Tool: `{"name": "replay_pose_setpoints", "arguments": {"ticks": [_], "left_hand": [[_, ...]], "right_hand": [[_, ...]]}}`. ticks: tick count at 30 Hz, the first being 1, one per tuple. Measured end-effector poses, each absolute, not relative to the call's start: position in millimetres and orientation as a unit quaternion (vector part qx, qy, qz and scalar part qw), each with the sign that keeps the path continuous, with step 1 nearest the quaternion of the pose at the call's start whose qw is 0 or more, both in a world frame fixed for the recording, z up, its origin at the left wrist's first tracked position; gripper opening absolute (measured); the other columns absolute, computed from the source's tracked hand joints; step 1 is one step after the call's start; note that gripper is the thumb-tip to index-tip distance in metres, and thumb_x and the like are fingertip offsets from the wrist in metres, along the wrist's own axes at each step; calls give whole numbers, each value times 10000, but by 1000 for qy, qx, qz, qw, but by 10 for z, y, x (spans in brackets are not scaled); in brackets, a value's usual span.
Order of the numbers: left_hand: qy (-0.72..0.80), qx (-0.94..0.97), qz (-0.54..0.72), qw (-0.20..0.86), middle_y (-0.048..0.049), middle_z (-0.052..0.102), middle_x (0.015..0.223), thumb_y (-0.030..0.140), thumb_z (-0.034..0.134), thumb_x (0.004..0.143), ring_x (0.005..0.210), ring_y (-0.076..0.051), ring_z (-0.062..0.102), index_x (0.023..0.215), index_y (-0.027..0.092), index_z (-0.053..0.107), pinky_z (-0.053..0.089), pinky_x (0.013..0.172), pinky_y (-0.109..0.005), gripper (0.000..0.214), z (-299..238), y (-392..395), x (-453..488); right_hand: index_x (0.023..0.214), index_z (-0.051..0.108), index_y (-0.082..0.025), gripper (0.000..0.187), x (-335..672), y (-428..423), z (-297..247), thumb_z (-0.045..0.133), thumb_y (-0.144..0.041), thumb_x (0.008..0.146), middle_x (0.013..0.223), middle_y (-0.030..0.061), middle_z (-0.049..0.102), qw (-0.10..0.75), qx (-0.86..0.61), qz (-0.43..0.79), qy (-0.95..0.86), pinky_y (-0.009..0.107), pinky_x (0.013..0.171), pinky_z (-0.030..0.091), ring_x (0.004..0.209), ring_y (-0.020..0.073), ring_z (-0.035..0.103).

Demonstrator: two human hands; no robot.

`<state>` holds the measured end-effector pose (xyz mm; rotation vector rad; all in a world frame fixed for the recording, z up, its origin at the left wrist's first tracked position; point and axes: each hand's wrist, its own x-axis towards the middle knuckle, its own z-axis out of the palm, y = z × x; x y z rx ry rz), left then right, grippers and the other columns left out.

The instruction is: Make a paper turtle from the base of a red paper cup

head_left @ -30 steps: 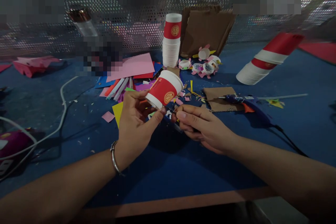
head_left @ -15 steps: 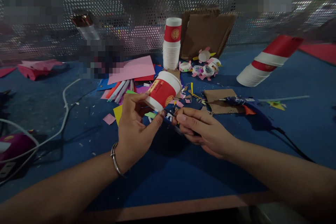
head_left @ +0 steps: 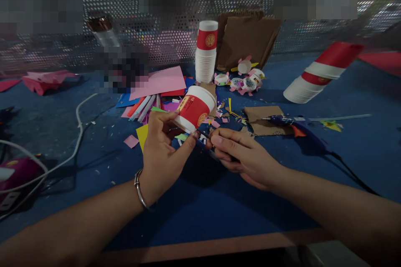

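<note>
My left hand (head_left: 161, 148) is closed around a red and white paper cup (head_left: 194, 107), holding it tilted with its mouth facing up and to the right, above the blue table (head_left: 203, 200). My right hand (head_left: 241, 154) is closed on a thin dark tool (head_left: 205, 135) whose tip touches the cup's bottom edge. I cannot make out what the tool is. A metal bangle sits on my left wrist.
Behind the cup lie coloured paper sheets (head_left: 158, 81), markers (head_left: 142, 107) and scraps. A stack of cups (head_left: 206, 52) stands before brown cardboard (head_left: 247, 39); another stack (head_left: 322, 73) lies at right. A blue glue gun (head_left: 297, 127) rests on cardboard. Cables (head_left: 73, 133) run at left.
The cup has turned slightly in my left hand, its gold emblem moving toward the underside. Both hands stay almost in place.
</note>
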<state>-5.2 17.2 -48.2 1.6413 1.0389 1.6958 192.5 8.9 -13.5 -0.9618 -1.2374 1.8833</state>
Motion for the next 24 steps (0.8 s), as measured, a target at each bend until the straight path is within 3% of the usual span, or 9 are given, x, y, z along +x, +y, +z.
{"name": "replay_pose_setpoints", "arguments": {"ticks": [13, 21, 24], "left_hand": [[379, 609, 624, 309, -18, 677, 1135, 246, 955, 804, 976, -178, 754, 1174, 259, 582, 681, 871, -330, 526, -482, 96, 12], [365, 583, 605, 401, -68, 764, 1165, 286, 892, 917, 1054, -207, 812, 1203, 232, 574, 722, 833, -321, 431, -363, 89, 6], [377, 576, 601, 406, -65, 783, 1136, 284, 922, 889, 1033, -208, 820, 1178, 224, 589, 726, 838, -329, 446, -342, 100, -4]], "right_hand": [[821, 547, -200, 563, 1884, 96, -113, 874, -658, 851, 621, -106, 402, 358, -354, 733, -458, 190, 411, 99, 462, 17, 227], [851, 577, -199, 604, 1861, 101, -108, 894, -711, 809, 651, -92, 369, 376, -351, 734, -444, 188, 432, 127, 539, 46, 251], [849, 573, -200, 604, 1856, 110, -104, 904, -704, 808, 653, -94, 364, 386, -344, 732, -443, 186, 427, 128, 537, 45, 249]]}}
